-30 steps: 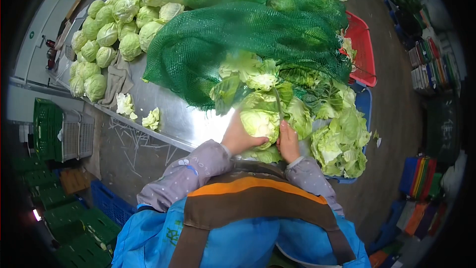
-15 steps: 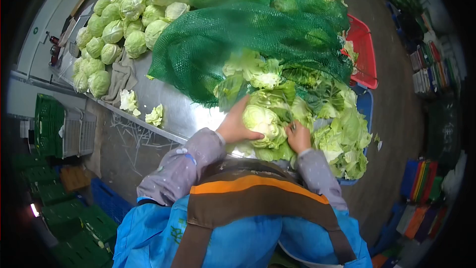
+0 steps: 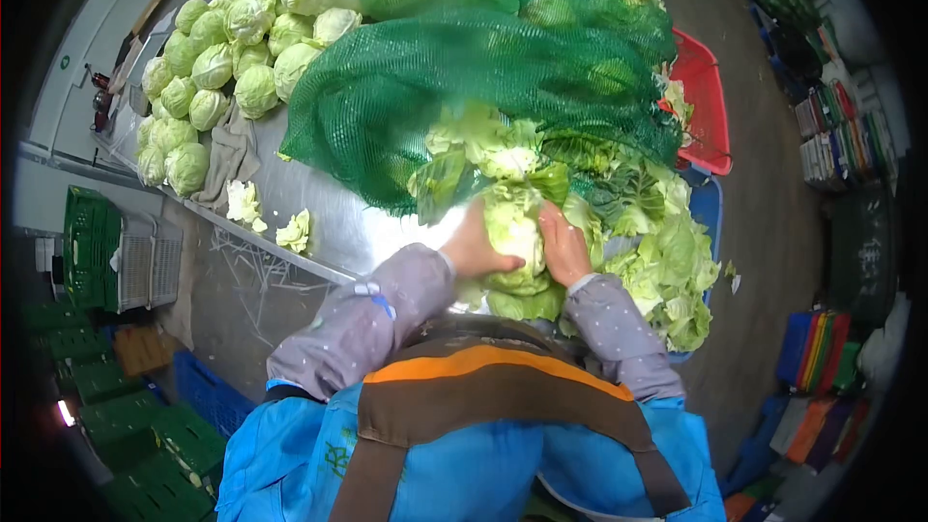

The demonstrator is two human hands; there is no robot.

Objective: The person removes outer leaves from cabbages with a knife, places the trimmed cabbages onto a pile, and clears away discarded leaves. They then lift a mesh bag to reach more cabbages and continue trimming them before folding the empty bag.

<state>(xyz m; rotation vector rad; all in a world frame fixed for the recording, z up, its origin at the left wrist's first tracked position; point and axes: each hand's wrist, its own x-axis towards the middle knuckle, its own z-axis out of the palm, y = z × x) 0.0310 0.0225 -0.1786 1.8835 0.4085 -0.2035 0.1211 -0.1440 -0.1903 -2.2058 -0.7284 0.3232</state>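
- cabbage head [image 3: 512, 232] sits at the near edge of the steel worktop [image 3: 319, 208], just in front of the green net sack [image 3: 464, 77].
- left hand [image 3: 474, 251] and right hand [image 3: 564, 246] each clasp a flank, grip closed around it.
- it looks dense and firm, but the outer leaves are loose and tear easily; a hold low on the solid sides seems best.

Greens everywhere, with a few loud patches

The cabbage [image 3: 514, 232] between the fingers is pale yellow-green; above the fingertips, a dark green net sack [image 3: 464, 87]. The sleeves [image 3: 387, 314] behind the hands are grey-lilac with small white dots, over a bright blue apron [image 3: 464, 464] with brown and orange straps. Right of the fingers sit a red crate [image 3: 706, 97] and a blue crate [image 3: 710, 208]; the table [image 3: 319, 208] is silvery steel.
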